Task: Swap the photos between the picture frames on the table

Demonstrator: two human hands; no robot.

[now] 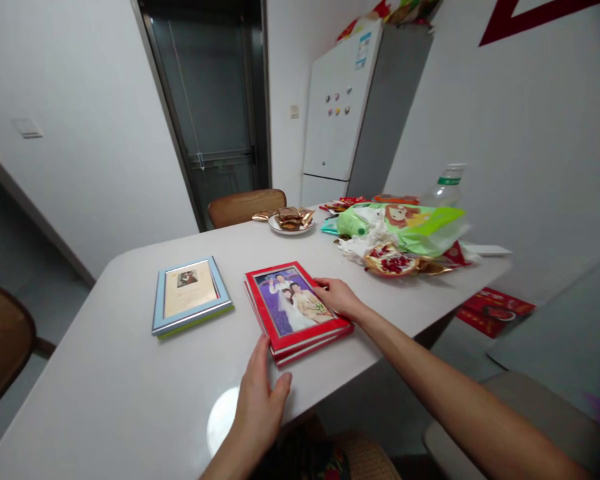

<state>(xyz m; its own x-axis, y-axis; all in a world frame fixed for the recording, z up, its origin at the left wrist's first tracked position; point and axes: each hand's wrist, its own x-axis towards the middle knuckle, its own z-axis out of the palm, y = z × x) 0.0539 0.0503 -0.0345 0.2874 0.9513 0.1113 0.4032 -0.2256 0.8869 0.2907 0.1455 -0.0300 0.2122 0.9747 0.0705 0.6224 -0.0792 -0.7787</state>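
Two red picture frames lie stacked on the white table, slightly out of line with each other. The upper red photo frame [293, 303] shows a photo of people in wedding clothes against purple. My right hand [339, 298] holds its right edge, fingers bent over the rim. At the near left corner, my left hand [263, 393] touches the stack's side with its fingers stretched and thumb apart. To the left lies a light blue picture frame [221, 283] with a cream sheet inside. Beneath it a green edge shows.
The white table [125, 393] carries a plate [291, 231] of wrapped snacks, an opened pomegranate [391, 260], a green plastic bag [425, 230] and a clear bottle [446, 190] towards the back. A wooden chair [247, 205] stands behind, another chair [5, 340] at left.
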